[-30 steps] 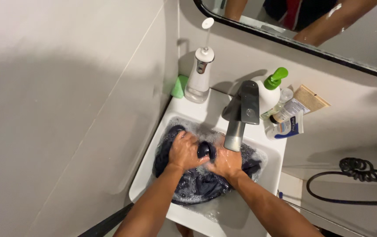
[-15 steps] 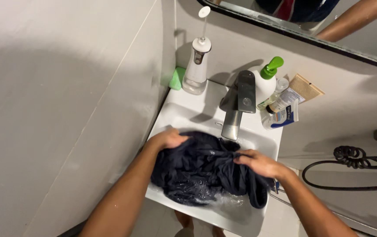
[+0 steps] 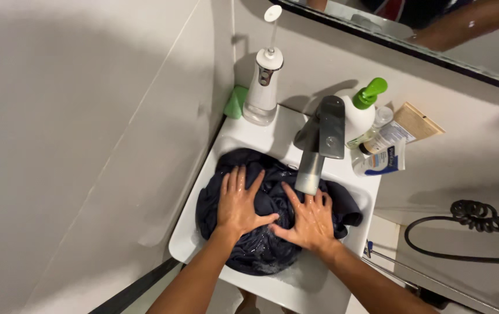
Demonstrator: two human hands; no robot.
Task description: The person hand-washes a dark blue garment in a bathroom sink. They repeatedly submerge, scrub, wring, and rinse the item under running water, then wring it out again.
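The garment lies in the sink; both hands, left hand at nine o'clock of the right hand, lie flat on it; the faucet stands at twelve o'clock; the soap dispenser and tubes at two o'clock.

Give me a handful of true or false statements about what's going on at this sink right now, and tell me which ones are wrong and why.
1. Both hands lie flat, fingers spread, on the dark wet garment in the sink. True: the left hand and the right hand press side by side on it.
2. The pump bottle behind the tap has a red pump. False: the pump is green.
3. The garment is white. False: it is dark navy.
4. A white device with a thin upright nozzle stands at the sink's back left corner. True.
5. The right hand grips the tap. False: it rests on the garment, just below the spout.
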